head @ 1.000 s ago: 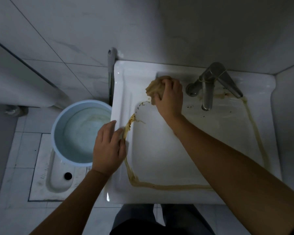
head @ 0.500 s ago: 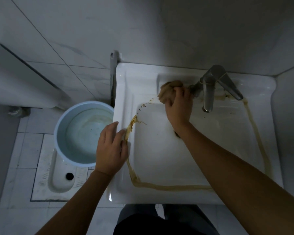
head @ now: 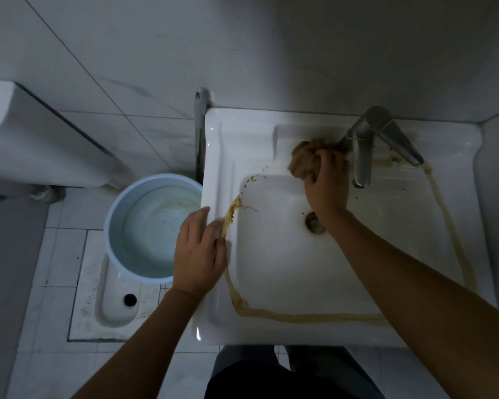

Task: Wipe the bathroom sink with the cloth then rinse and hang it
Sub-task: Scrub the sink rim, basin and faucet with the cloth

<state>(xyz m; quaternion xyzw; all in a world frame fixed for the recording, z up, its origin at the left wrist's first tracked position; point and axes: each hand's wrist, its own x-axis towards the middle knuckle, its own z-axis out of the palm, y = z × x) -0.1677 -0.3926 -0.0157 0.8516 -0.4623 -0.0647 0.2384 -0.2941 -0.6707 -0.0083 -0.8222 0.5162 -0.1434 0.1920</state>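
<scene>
- Cloth [head: 301,161]: a brown bunched wad on the back ledge of the sink [head: 213,168]. Only the part beyond and left of the knuckles shows, and the rest is hidden under the right hand [head: 326,182].
- That hand grasps the cloth with fingers curled over it. Its palm is out of sight, and its forearm leaves the frame at the lower right.
- Faucet [head: 363,151] stands just right of the right hand. I cannot tell whether the cloth touches its base.
- Drain [head: 314,223] sits just nearer than the right wrist, which covers part of it.
- Left hand [head: 198,251] lies relaxed on the sink's left rim and holds nothing, its fingers loosely extended.
- Brown streak [head: 300,316] starts by the left fingertips and passes under that hand. It follows the near rim, vanishes beneath the right forearm, then climbs to the faucet.
- Pale blue bucket [head: 113,240] stands just left of the left hand, which covers a stretch of its rim. Its contents are hard to make out in the dim light.
- Squat pan [head: 113,298] is set in the floor, partly hidden by the bucket and the left forearm.
- Dark clothing is cut off by the bottom edge.
</scene>
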